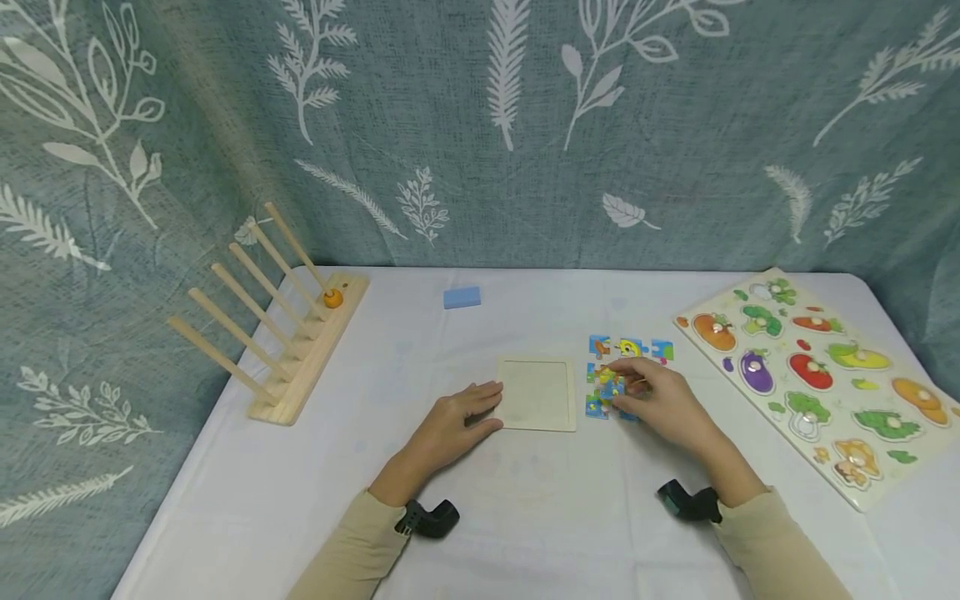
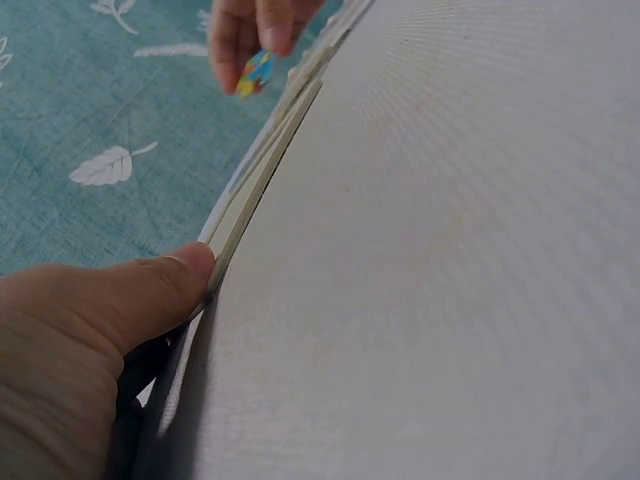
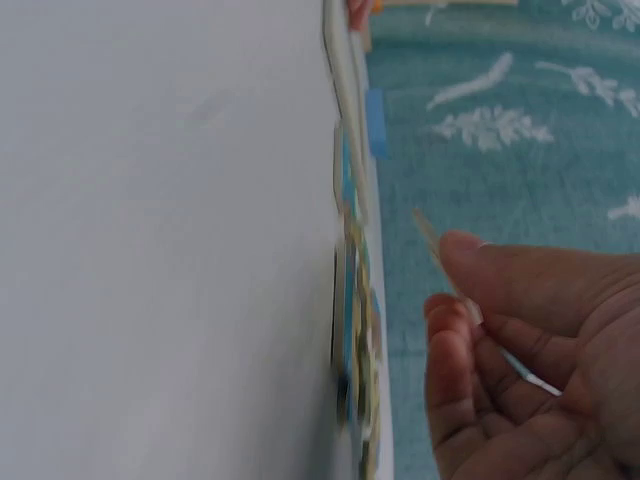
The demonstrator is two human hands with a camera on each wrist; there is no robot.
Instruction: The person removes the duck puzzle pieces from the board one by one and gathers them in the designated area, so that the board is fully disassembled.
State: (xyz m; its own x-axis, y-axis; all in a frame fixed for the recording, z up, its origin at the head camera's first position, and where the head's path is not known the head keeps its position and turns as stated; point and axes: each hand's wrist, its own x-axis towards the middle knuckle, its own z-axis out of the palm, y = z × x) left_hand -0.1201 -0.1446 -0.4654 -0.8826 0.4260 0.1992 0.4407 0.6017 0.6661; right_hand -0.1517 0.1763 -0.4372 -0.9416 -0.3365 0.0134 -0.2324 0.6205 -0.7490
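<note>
My left hand (image 1: 457, 425) rests at the left edge of a square wooden puzzle tray (image 1: 536, 396), its fingers loosely extended. In the left wrist view the thumb (image 2: 185, 270) touches the side of the tray. My right hand (image 1: 667, 408) pinches a small puzzle piece (image 2: 256, 75) with blue and yellow on it. The right wrist view has this piece edge-on between thumb and fingers, raised over the table. Beneath and around that hand lie several colourful puzzle pieces (image 1: 598, 347), just right of the tray; the hand covers some of them.
At the left stands a wooden rack (image 1: 307, 367) of upright pegs, with an orange bead (image 1: 333, 298) near its far end. A blue block (image 1: 462, 297) lies toward the back. On the right is a large vegetable puzzle board (image 1: 817, 375). A patterned curtain (image 1: 480, 167) hangs behind the table.
</note>
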